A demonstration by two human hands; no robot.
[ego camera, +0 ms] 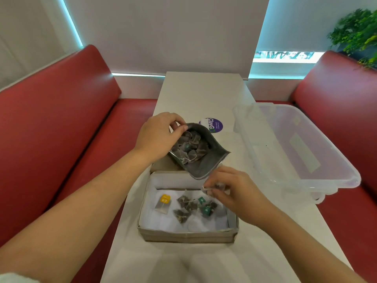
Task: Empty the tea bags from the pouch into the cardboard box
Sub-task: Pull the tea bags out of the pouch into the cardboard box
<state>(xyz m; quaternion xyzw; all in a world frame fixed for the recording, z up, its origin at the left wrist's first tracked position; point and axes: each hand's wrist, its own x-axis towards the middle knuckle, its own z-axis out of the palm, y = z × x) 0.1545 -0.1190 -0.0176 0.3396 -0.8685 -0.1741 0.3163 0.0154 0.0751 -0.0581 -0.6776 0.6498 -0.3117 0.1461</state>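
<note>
A grey pouch (208, 162) with its mouth wide open is tilted over the far edge of the cardboard box (187, 234). My left hand (157, 137) grips the pouch's far rim. Several tea bags (190, 149) lie bunched inside the pouch. My right hand (232, 190) hovers above the box's right side, just below the pouch's lower lip, pinching one tea bag (214, 187). Inside the white-lined box lie several pyramid tea bags (188, 203) with green tags and one flat bag with a yellow tag (163, 204).
A clear plastic tub (295, 144) stands on the table's right side, overhanging the edge. A round purple sticker (213, 125) is on the white table (193, 94) behind the pouch. Red bench seats (61, 111) flank the narrow table on both sides.
</note>
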